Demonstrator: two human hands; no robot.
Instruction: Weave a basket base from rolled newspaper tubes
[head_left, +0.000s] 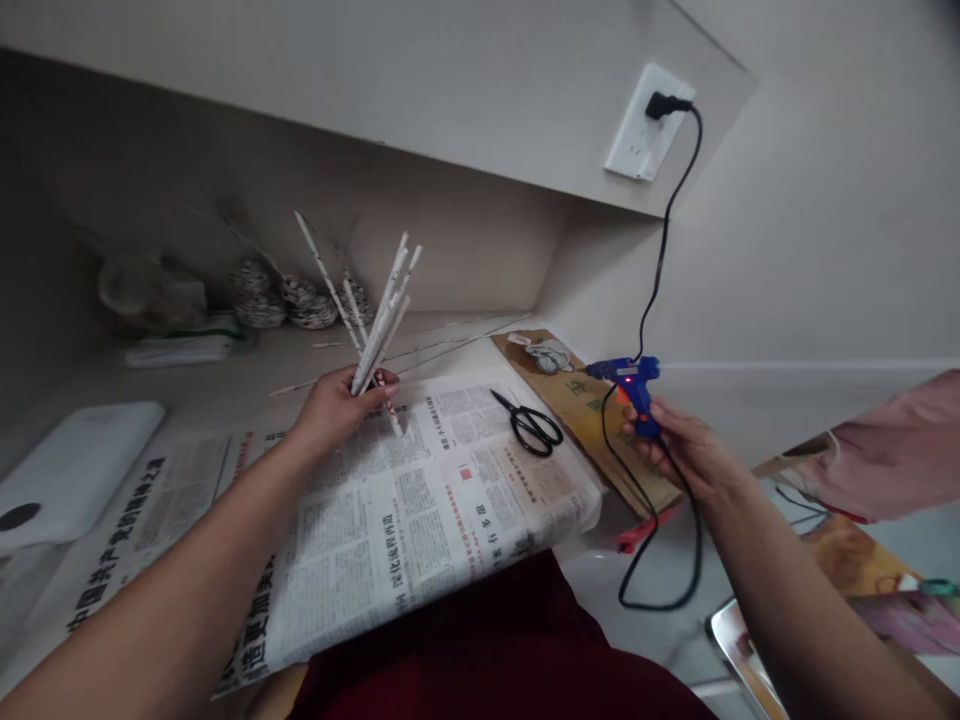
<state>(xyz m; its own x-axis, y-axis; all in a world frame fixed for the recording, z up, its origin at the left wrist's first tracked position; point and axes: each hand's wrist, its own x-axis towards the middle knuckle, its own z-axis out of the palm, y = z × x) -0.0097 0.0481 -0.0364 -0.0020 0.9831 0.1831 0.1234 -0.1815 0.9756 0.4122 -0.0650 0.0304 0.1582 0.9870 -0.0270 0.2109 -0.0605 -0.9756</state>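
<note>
My left hand (pixel 349 405) is closed around a bundle of thin rolled paper sticks (pixel 384 320), which point up and fan out slightly. Below the hand, the lower end of one stick with red marks shows over the newspaper (pixel 337 560). On the right, my right hand (pixel 679 445) grips the handle of a blue glue gun (pixel 634 380), its nozzle pointing left and a red light glowing on its body. Between the two hands, black-handled scissors (pixel 531 425) lie on the newspaper.
A black cord (pixel 664 240) runs from the glue gun to a wall socket (pixel 649 125). A cardboard piece (pixel 577 400) lies beside the newspaper. Coiled paper shapes (pixel 311 300) stand at the back under the overhang. At left is a white box-like object (pixel 82 465).
</note>
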